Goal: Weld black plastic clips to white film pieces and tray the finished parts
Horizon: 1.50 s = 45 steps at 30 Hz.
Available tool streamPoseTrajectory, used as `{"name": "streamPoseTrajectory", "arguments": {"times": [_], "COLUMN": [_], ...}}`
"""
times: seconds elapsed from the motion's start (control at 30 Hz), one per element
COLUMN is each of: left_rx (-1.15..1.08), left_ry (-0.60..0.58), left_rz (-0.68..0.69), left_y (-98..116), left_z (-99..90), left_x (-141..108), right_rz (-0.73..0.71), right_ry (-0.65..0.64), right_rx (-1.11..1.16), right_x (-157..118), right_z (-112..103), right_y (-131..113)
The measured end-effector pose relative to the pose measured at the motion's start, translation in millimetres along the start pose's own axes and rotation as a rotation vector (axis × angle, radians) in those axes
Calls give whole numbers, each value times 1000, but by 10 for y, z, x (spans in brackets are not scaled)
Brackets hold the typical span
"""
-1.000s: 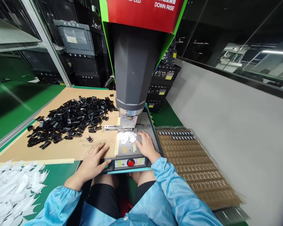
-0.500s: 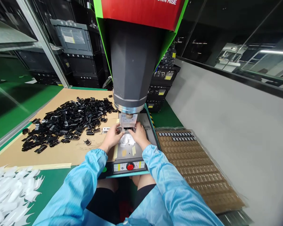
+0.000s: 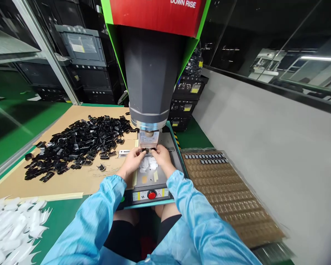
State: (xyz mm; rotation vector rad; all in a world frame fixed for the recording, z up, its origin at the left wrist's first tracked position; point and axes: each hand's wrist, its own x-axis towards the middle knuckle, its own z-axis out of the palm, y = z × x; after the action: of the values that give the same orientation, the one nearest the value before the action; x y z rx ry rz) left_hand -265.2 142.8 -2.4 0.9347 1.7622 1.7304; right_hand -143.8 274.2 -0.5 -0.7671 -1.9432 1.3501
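Note:
A metal press head hangs under the dark machine column, just above a fixture on the grey base plate. My left hand is at the fixture's left side, thumb and fingers closed together on a small dark part. My right hand mirrors it on the right, its fingertips closed at the same part beneath the press head. The part is mostly hidden by my fingers. Small white pieces lie on the plate between my wrists and the fixture.
Black clips are heaped on the brown board at left. White curved pieces pile up at front left. A compartment tray with rows of parts is at right. A red button faces me. Black crates stand behind.
The view has shifted slightly. Both hands stay at the fixture, with my fingertips now a little nearer each other. The white pieces between them show more openly.

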Motion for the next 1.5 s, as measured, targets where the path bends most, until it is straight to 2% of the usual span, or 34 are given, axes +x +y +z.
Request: {"name": "streamPoseTrajectory", "arguments": {"times": [0.13,0.27,0.37,0.47,0.73,1.07,1.17,1.27,1.4,1.5], "left_rx": [-270,-389,-400,-378,-375,-391,-425,-545,-792,-897], "left_ry": [-27,-81,-44,-37,-36,-65,-43,-43,-132,-189], "left_rz": [-108,-141,-127,-114,-114,-98,-109,-188,-358,-424], "left_y": [-7,4,16,8,-27,15,16,52,133,160], "left_z": [34,57,71,85,112,110,109,80,15,-16], "left_x": [-601,-1166,-1427,-1574,-1741,-1772,-1766,-1758,-1767,-1786], "right_rz": [33,28,24,35,49,37,30,45,131,208], "right_ry": [-1,-73,-96,-94,-60,-52,-43,-33,-42,-91], "right_rx": [284,389,369,358,384,391,395,440,539,672], "right_x": [-563,-1196,-1508,-1672,-1849,-1892,-1902,-1910,-1906,-1909], "right_z": [-6,-4,-7,4,7,20,21,-9,-59,-69], "right_y": [84,-21,-135,-184,-207,-190,-208,-263,-374,-461]}}
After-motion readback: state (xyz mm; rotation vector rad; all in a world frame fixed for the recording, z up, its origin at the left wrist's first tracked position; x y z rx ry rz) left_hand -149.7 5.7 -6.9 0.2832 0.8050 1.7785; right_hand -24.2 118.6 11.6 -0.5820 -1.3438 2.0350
